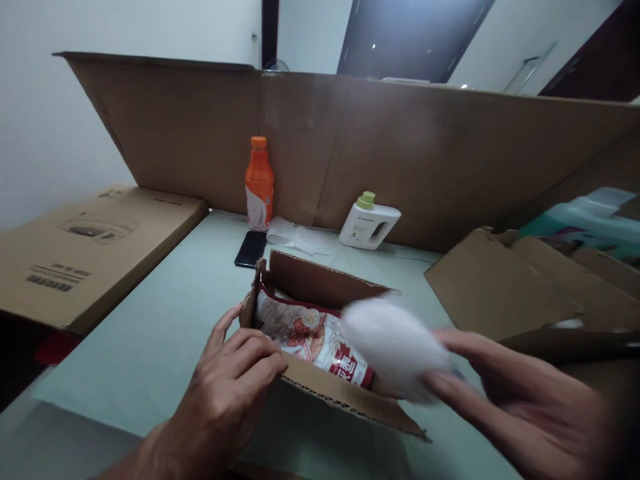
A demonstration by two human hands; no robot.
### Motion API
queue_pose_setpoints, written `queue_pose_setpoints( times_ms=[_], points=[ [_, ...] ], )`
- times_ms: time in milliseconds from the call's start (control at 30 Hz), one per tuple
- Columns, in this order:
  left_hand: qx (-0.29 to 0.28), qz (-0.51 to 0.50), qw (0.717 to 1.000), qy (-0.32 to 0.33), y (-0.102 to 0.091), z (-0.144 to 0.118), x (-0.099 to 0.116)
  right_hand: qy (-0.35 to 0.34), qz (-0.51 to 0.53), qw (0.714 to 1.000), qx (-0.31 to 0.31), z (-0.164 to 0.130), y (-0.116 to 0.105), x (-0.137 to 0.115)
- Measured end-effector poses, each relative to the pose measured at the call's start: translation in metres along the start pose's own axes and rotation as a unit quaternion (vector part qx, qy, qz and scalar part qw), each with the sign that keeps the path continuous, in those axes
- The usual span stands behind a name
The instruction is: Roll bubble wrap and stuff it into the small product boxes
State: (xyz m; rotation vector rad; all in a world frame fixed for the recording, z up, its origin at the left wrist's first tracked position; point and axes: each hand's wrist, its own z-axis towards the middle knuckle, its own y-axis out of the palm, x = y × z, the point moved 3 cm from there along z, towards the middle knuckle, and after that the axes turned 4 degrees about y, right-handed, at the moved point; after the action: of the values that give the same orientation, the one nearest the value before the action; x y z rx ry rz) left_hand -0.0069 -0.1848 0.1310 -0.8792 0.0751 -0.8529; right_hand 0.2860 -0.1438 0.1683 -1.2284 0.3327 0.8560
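Observation:
A small open cardboard box [340,393] stands on the table, with a red-and-white printed food packet [315,333] inside. My left hand [230,373] grips the box at its near left corner, fingers curled over the edge. Above the right end of the box, my right hand [500,387] pinches a white rounded object [395,343] between thumb and fingers. Motion blurs that object, so its kind cannot be made out. It covers part of the packet and of the box's right side.
Behind the box are an orange bottle [259,183], a black phone [251,249], clear plastic wrap [300,237] and a white jug with a green cap [369,223]. A flat carton [85,247] lies left. Cardboard flaps [495,287] and a teal container [585,223] stand right; a tall cardboard panel [400,153] spans the back.

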Motion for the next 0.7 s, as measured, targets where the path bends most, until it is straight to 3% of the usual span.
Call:
queue_pose_setpoints(
  times_ms=[67, 133, 267, 467, 600, 667, 700],
  points=[
    [0.007, -0.003, 1.000, -0.006, 0.002, 0.001, -0.001, -0.070, -0.060, 0.989, -0.115, 0.036, 0.029, -0.024],
    [0.009, 0.000, 1.000, -0.005, 0.003, 0.003, -0.001, -0.124, -0.140, 0.960, -0.209, 0.059, 0.062, -0.038],
    [0.008, 0.001, 1.000, 0.011, 0.001, 0.007, -0.002, -0.160, -0.271, 0.892, -0.325, 0.068, 0.105, -0.047],
    [0.012, 0.009, 1.000, 0.017, 0.000, 0.012, -0.003, -0.143, -0.326, 0.861, -0.364, 0.071, 0.108, -0.054],
    [0.016, 0.013, 1.000, 0.020, 0.002, 0.014, -0.002, -0.085, -0.388, 0.803, -0.445, 0.080, 0.108, -0.062],
    [0.032, 0.023, 0.999, 0.018, 0.002, 0.014, -0.001, -0.079, -0.416, 0.790, -0.443, 0.083, 0.101, -0.068],
    [0.051, 0.034, 0.998, 0.018, 0.000, 0.012, 0.000, -0.087, -0.421, 0.799, -0.420, 0.084, 0.092, -0.071]
  ],
)
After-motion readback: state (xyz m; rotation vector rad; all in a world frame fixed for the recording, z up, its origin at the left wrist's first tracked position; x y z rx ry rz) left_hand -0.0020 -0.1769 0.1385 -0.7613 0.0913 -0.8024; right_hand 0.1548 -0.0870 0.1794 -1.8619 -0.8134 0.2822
